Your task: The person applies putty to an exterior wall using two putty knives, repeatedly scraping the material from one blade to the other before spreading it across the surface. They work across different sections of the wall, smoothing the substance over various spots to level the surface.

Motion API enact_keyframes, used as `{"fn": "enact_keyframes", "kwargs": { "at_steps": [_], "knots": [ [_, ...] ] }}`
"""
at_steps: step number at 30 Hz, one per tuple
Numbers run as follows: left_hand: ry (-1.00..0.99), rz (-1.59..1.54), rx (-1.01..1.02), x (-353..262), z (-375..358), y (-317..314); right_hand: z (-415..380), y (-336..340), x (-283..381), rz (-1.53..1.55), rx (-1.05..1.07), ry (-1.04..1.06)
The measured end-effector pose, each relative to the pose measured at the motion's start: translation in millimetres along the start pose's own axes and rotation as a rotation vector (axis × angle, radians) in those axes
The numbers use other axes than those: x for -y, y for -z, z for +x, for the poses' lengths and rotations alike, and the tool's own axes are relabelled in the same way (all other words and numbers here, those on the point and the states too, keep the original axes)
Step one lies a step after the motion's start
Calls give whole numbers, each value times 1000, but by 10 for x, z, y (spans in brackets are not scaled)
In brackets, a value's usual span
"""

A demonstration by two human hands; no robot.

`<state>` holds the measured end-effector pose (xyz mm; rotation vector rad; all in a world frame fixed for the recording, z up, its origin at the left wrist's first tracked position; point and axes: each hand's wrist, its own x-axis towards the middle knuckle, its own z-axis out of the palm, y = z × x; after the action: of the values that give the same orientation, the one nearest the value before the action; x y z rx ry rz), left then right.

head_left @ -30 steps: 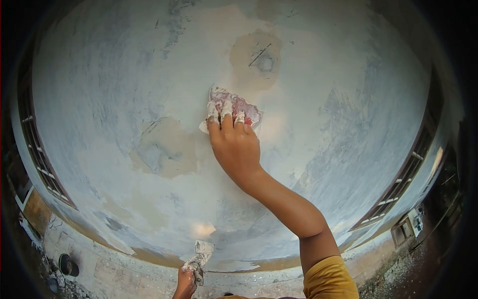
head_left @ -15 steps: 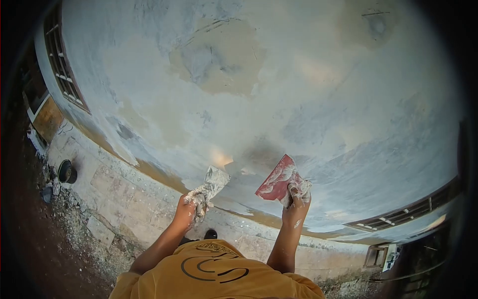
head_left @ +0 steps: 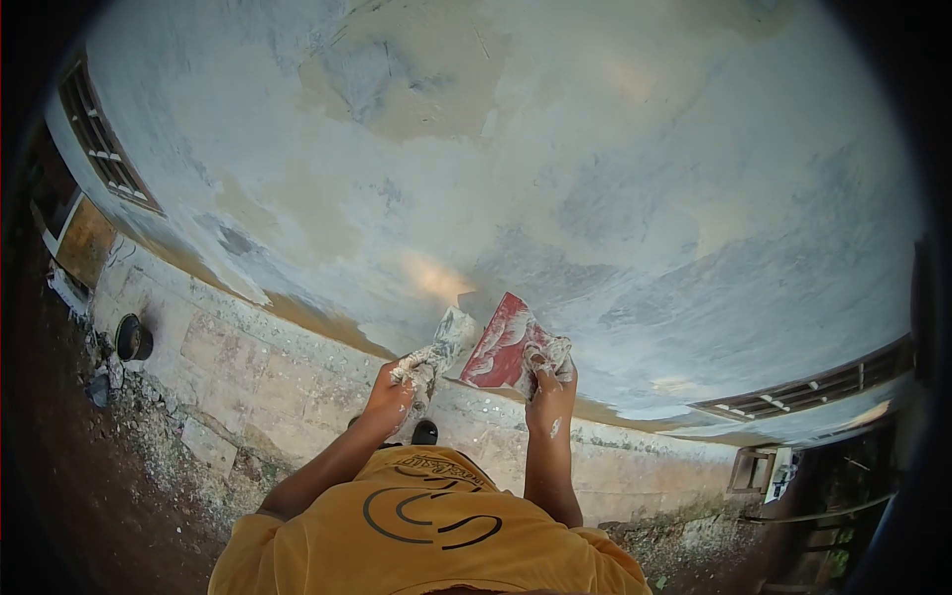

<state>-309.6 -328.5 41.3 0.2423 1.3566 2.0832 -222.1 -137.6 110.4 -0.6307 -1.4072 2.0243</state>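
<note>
My right hand (head_left: pixel 548 382) grips a red flat scraper (head_left: pixel 502 342) smeared with white filler, its blade tilted up to the left. My left hand (head_left: pixel 390 392) holds a narrow putty knife (head_left: pixel 443 344) caked in white filler, its tip touching the red scraper's left edge. Both hands are white with filler and are held close together in front of my chest, just before the pale blue and beige patched wall (head_left: pixel 555 169).
A stone plinth (head_left: pixel 258 377) runs along the wall's foot. A dark round pot (head_left: pixel 133 339) and rubble lie on the ground at left. Barred windows (head_left: pixel 99 144) are at the far left and at the lower right (head_left: pixel 803 397). My yellow shirt (head_left: pixel 416 535) fills the bottom.
My right hand came down from the wall with the red scraper. Both hands moved together until the putty knife met the scraper. The view tilted downward.
</note>
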Motion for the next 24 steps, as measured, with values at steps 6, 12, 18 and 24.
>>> {"fn": "enact_keyframes", "kwargs": {
  "at_steps": [6,12,18,24],
  "knots": [
    [-36,45,66,411,77,88,42,-48,9,-18,4,-13],
    [-86,157,119,408,47,127,43,-51,-60,-50,-9,14],
    [-95,308,101,-71,-90,-162,-3,-23,-144,-12,-70,28],
    [-191,462,108,367,32,35,65,123,-375,65,-52,-2]
  ]
}}
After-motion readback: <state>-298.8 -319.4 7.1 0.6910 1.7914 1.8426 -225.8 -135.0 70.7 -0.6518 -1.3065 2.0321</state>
